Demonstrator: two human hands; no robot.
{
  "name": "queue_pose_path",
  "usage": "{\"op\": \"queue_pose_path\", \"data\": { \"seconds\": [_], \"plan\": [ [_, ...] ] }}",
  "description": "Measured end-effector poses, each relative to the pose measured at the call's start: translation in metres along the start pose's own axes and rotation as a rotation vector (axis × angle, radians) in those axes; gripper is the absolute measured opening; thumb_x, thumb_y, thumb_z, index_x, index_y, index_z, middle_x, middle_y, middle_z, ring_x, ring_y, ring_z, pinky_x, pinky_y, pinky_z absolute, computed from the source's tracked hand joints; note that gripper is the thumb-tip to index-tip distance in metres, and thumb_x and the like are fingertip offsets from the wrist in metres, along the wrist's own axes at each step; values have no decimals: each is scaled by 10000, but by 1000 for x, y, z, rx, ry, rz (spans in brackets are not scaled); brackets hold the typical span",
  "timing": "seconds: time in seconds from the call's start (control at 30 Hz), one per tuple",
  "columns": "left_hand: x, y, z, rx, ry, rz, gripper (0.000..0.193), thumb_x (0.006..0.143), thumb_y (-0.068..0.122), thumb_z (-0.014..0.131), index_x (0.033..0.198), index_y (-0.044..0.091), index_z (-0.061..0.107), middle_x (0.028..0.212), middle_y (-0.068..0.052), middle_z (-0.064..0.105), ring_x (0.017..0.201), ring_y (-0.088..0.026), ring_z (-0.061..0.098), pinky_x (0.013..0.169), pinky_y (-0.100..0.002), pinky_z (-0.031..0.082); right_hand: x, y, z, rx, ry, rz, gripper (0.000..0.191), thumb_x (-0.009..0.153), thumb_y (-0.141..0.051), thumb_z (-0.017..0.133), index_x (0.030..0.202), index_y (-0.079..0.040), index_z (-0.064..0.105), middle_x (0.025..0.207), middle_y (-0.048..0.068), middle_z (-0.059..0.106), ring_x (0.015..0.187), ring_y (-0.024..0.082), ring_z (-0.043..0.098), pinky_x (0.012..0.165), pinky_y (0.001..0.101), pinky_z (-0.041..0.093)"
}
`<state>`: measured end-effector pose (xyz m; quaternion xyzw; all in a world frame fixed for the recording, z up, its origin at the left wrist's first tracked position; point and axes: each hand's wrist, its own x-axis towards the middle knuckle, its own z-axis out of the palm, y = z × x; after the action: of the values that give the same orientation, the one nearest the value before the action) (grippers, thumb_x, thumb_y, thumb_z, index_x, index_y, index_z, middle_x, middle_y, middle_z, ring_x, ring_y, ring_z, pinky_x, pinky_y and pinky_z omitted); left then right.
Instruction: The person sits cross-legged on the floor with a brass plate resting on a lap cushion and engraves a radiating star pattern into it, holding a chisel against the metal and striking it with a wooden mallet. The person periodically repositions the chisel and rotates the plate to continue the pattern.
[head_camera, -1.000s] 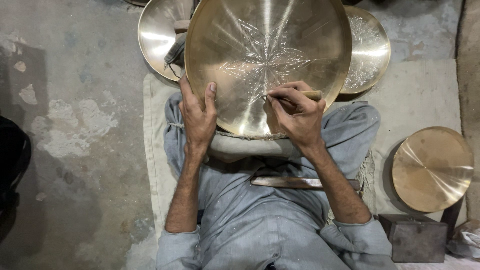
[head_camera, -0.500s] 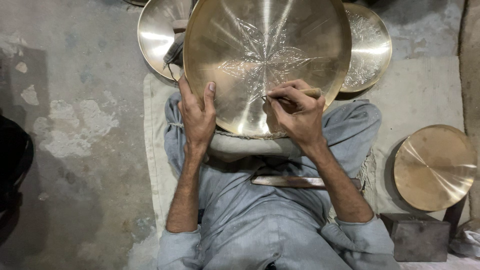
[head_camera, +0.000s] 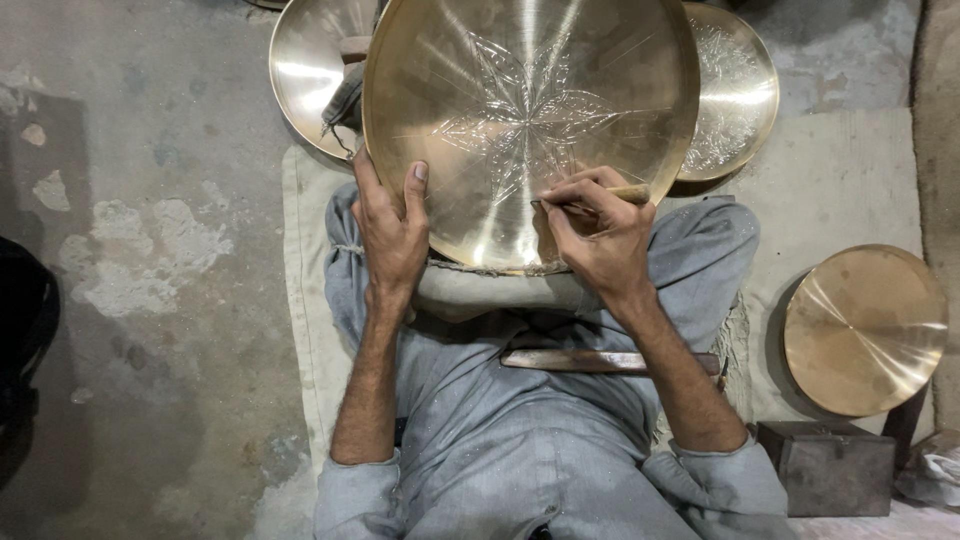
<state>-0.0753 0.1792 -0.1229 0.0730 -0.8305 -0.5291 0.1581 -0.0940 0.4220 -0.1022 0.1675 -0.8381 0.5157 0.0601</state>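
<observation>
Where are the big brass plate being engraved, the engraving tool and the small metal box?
big brass plate (head_camera: 500, 90), head view, upper engraved face.
engraving tool (head_camera: 632, 193), head view, wooden handle end.
small metal box (head_camera: 825, 468), head view, its top.

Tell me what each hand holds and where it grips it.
The left hand grips the large brass plate at its lower left rim. The right hand pinches a thin engraving tool near its tip.

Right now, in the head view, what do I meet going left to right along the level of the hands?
Bare concrete floor → left hand gripping the big brass plate's rim → right hand holding a thin engraving tool → small brass disc.
</observation>
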Motion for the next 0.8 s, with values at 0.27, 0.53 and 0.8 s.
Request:
{"op": "queue_pose_path", "data": {
  "seconds": [0.27, 0.53, 0.8],
  "plan": [
    [-21, -10, 15, -5, -19, -52, 592, 1109, 363, 522, 1522, -8, 316, 1201, -287, 719, 1059, -391, 781, 934, -471, 662, -29, 14, -4, 15, 20, 10, 127, 901, 26, 746, 1013, -29, 765, 1094, 99, 712, 983, 191, 769, 849, 290, 635],
    [-44, -33, 27, 3, -13, -22, 607, 1122, 377, 519, 1535, -12, 303, 1219, -293, 712, 1069, -391, 777, 943, -490, 656, -59, 34, 1, -34, -11, -11, 129, 887, 0, 787, 1004, -53, 777, 1051, 81, 734, 926, 169, 765, 813, 269, 680],
    [-53, -42, 30, -3, -13, -27, 589, 1120, 366, 516, 1526, -8, 313, 1160, -274, 737, 1006, -370, 799, 900, -475, 677, -71, 45, 6, -18, -36, -5, 143, 870, -8, 783, 1004, -59, 775, 1038, 82, 731, 914, 148, 762, 810, 256, 679]
  ]
}}
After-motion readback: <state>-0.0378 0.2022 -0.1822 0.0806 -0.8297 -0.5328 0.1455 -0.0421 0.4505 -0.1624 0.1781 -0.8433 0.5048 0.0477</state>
